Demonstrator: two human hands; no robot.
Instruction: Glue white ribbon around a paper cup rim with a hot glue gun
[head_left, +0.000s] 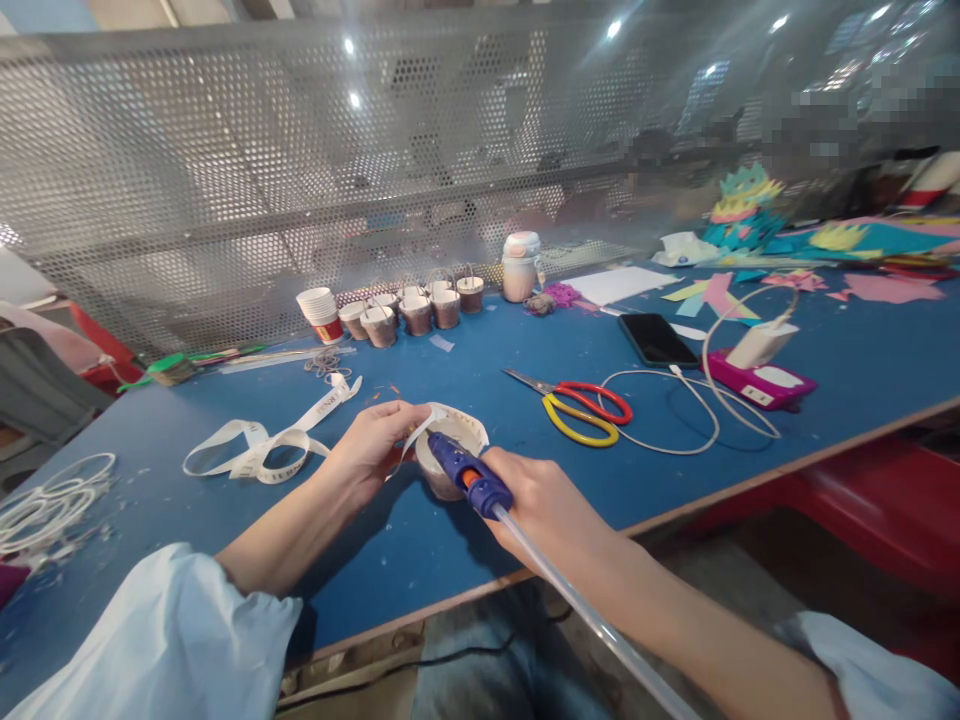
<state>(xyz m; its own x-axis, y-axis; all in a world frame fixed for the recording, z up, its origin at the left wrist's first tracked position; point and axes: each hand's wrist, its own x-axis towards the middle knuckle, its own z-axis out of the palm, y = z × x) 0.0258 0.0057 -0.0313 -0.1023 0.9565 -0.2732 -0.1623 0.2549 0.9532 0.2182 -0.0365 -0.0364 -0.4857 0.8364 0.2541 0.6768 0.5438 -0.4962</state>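
Observation:
My right hand point(529, 495) is closed around a blue hot glue gun point(472, 475) with an orange part on its side. A long clear glue stick point(592, 610) runs out of its back end. The gun's tip points over the rim of a round cup point(442, 488), pale inside with a greyish-brown outer side. At the cup's left edge, my left hand point(379, 440) pinches a narrow white ribbon point(411, 440) against the rim. Some of its fingers are hidden behind the cup. Left of this hand lies a loose, curled length of printed white ribbon point(259, 455).
Scissors point(581, 408) with red and yellow handles lie right of the cup. Farther right are a phone point(656, 340), a cable and a purple power strip point(761, 380). Several small handled cups point(416, 312) and a paper cup stack point(319, 312) stand along the perforated metal screen point(300, 150).

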